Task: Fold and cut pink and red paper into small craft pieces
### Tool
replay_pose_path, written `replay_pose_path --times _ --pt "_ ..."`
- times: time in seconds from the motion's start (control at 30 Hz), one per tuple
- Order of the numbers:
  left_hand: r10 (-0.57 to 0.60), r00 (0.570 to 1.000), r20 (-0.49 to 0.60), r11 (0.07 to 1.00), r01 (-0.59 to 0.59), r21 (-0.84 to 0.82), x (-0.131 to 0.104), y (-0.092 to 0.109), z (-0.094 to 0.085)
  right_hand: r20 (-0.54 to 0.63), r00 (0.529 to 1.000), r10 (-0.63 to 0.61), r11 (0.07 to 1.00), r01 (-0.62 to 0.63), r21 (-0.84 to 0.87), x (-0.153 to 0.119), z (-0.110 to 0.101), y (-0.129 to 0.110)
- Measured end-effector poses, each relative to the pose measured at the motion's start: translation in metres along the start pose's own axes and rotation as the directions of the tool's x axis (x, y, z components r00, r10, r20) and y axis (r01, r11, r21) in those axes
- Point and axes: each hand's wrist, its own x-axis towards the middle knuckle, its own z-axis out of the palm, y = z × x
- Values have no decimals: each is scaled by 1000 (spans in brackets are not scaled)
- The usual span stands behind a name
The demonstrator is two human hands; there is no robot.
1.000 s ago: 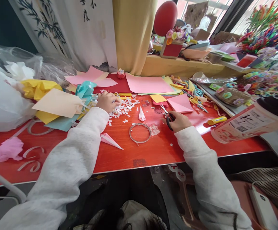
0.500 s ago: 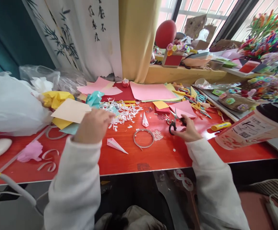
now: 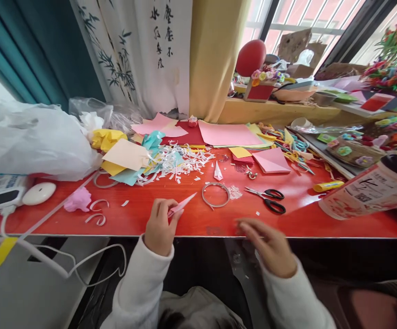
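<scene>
My left hand (image 3: 161, 225) pinches a folded pink paper cone (image 3: 184, 203) just above the red table (image 3: 198, 219), its tip pointing to the upper right. Near the table's front edge, my right hand (image 3: 270, 244) hovers with fingers extended; nothing shows in it, and its fingertips are slightly blurred. Black-handled scissors (image 3: 266, 196) lie beyond my right hand. A wire ring (image 3: 215, 195) rests between the hands, farther back. Behind the ring stands or lies a second small folded pink piece (image 3: 218, 172).
White paper scraps (image 3: 181, 160), pink sheets (image 3: 229, 134) and a folded pink sheet (image 3: 272, 161) lie toward the back. A large cup (image 3: 366, 187) and yellow tube (image 3: 328, 186) are at the right. A white plastic bag (image 3: 37, 137) fills the left.
My right hand has let go of the scissors and drawn back toward the front edge. My left hand has come down from the scraps and taken hold of the pink cone. The view has shifted left.
</scene>
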Motion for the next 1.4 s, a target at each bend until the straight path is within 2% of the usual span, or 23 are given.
replay_pose_path --times 0.03,0.07,0.13,0.17,0.27,0.37,0.43,0.5,0.57,0.63,0.73,0.8,0.9,1.0,1.07,1.17,1.23,1.3,1.4 --pt "-23 998 -55 997 18 -78 -7 11 1 121 992 24 980 -47 191 -10 18 -11" --pt "-35 998 -53 987 26 -160 -14 22 2 159 987 29 930 -84 357 -17 35 -20" --pt "-58 997 61 947 74 -313 -26 42 4 133 990 53 825 -118 552 -25 59 -34" --pt "-60 990 124 924 102 -368 -32 50 6 111 991 75 798 -127 589 -27 66 -38" --pt "-65 974 219 881 160 -446 -40 62 8 49 992 120 780 -125 613 -25 69 -44" --pt "-14 937 348 872 182 -454 -40 61 9 -40 986 160 774 -100 626 -22 63 -42" --pt "-41 908 416 843 255 -473 -40 57 10 -50 983 175 769 -105 631 -21 61 -39" --pt "-98 899 428 796 329 -508 -41 55 12 -35 982 183 753 -117 647 -21 63 -37" --pt "-153 908 390 764 359 -537 -44 54 15 -17 982 188 734 -128 667 -21 65 -36" --pt "-196 911 363 759 375 -531 -45 54 16 -1 981 192 724 -141 675 -20 65 -38" --pt "-203 895 397 758 400 -516 -38 52 16 15 978 208 725 -164 669 -14 61 -41" --pt "-178 908 379 773 368 -517 -26 49 16 37 978 204 724 -177 667 -3 58 -42" --pt "-162 944 288 818 291 -496 0 40 20 94 981 172 688 -187 701 22 58 -40" --pt "-195 944 266 761 317 -566 20 29 28 164 978 125 641 -206 739 46 61 -37" --pt "-212 944 252 767 321 -556 26 25 32 220 970 106 622 -237 746 54 63 -36" --pt "-185 961 208 850 262 -456 26 22 34 253 960 124 603 -275 749 56 63 -35" --pt "-115 977 177 899 178 -400 24 22 33 242 958 154 592 -285 754 53 63 -34" --pt "4 991 131 932 44 -359 23 23 33 214 959 184 588 -282 758 51 62 -33" --pt "184 978 94 950 -153 -274 22 23 32 167 962 215 591 -264 762 50 63 -32"
